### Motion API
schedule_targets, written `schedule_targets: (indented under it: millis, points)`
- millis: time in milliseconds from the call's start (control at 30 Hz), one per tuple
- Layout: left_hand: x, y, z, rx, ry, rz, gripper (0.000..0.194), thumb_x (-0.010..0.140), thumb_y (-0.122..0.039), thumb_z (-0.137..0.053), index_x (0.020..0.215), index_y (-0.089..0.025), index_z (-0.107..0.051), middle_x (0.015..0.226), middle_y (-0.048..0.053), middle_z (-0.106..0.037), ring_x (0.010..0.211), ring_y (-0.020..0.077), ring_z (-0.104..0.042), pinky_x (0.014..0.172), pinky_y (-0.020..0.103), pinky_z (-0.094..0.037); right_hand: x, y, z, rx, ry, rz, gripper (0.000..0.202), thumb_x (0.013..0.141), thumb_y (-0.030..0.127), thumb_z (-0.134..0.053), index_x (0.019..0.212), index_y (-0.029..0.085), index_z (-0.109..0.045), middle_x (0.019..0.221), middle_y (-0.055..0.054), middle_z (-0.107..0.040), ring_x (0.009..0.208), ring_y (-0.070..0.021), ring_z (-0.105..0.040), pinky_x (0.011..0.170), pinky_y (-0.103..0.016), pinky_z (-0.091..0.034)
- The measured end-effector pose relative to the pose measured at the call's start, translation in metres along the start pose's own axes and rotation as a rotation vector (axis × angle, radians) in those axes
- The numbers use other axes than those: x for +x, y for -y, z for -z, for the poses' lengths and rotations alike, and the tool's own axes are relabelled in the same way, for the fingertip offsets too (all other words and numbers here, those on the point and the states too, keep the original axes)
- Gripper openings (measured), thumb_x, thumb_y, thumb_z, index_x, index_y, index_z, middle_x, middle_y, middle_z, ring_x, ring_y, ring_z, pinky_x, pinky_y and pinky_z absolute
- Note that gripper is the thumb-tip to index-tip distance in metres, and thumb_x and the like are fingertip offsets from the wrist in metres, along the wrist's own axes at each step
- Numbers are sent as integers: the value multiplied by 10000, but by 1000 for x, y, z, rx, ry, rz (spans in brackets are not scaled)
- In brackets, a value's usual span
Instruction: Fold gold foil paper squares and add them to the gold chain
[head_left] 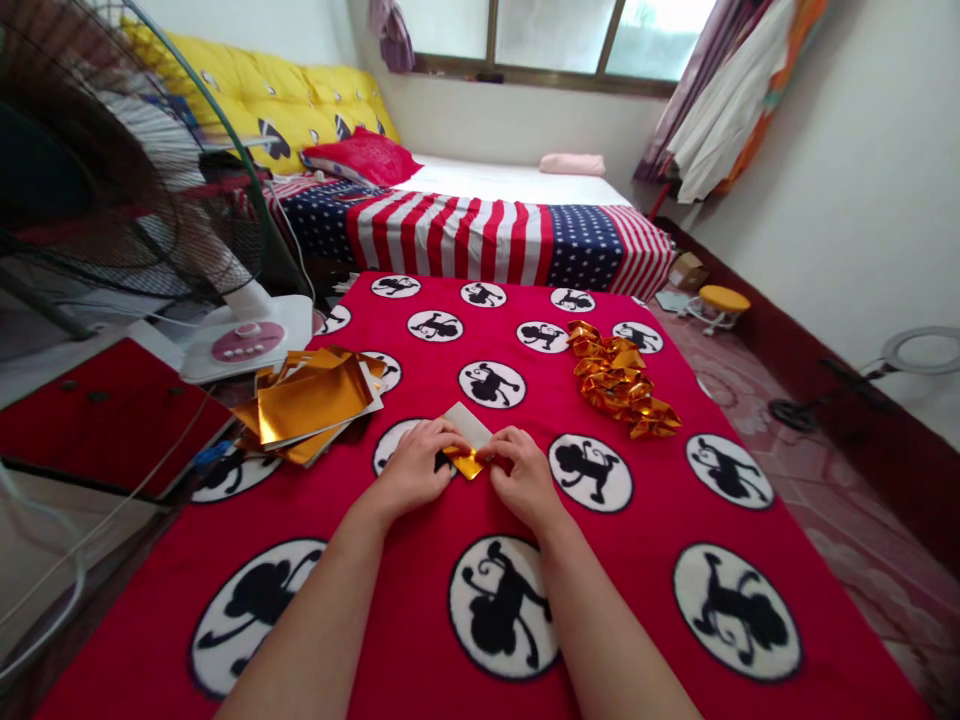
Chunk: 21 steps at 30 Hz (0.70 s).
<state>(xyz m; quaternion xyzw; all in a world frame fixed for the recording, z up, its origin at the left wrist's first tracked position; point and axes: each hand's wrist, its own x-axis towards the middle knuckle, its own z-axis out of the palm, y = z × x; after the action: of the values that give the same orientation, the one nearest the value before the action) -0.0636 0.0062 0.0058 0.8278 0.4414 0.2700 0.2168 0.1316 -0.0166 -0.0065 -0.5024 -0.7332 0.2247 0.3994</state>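
Note:
A small sheet of gold foil paper (466, 428) lies on the red cloth, pale side up, with its near corner folded over to show gold. My left hand (421, 462) grips its left edge, fingers bent onto the fold. On the opposite edge, my right hand (520, 474) pinches the paper between thumb and fingers. To the left rests a loose stack of gold foil sheets (315, 402). At the right, several folded gold paper pieces (619, 380) sit in a row.
The red cloth with monkey prints (420, 620) covers the table. A fan (251, 335) stands at the left beside a dark red panel (112, 415). Beyond the table is a bed with a flag-pattern cover (457, 240). A yellow stool (724, 298) is on the floor at right.

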Motion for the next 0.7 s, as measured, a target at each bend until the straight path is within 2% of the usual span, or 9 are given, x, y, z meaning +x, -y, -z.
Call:
schedule_targets:
  millis: [167,300,467,600,700]
  points:
    - [2,0,-3,-71,-43,20,366,735,-53,-576,1012,-244,-719,1003,46,-674,974,221,-587,882,360,-453,0,-3,1,47,-11,-13,408,652,-33,-499,877,228,-718,877,-27,-608,869,-193,-570,818,-321,-458]
    - [3,3,-6,-170,-102,-12,238,786,-65,-573,867,-225,-729,954,46,-687,930,204,-601,872,351,-456,0,-4,1,101,-16,-24,420,658,-29,-504,922,225,-708,905,-30,-610,882,-189,-581,816,-312,-469]
    - [3,8,-9,-232,-144,-36,258,824,-61,-525,754,-213,-722,955,53,-691,926,190,-610,863,337,-464,-1,-4,0,106,-12,-35,318,721,6,-554,882,222,-722,878,-27,-608,854,-180,-579,797,-305,-466]
    - [1,4,-4,-55,-158,-48,194,808,-101,-598,765,-236,-730,997,36,-692,989,211,-587,903,372,-419,-2,-4,0,71,11,-23,264,775,40,-585,846,236,-747,841,-24,-605,823,-174,-570,768,-299,-459]
    - [0,-2,1,90,-123,-75,93,786,-185,-688,779,-261,-741,984,27,-697,988,225,-575,900,390,-384,-2,-4,1,54,28,-18,261,795,55,-593,849,245,-763,825,-25,-608,803,-170,-567,747,-294,-457]
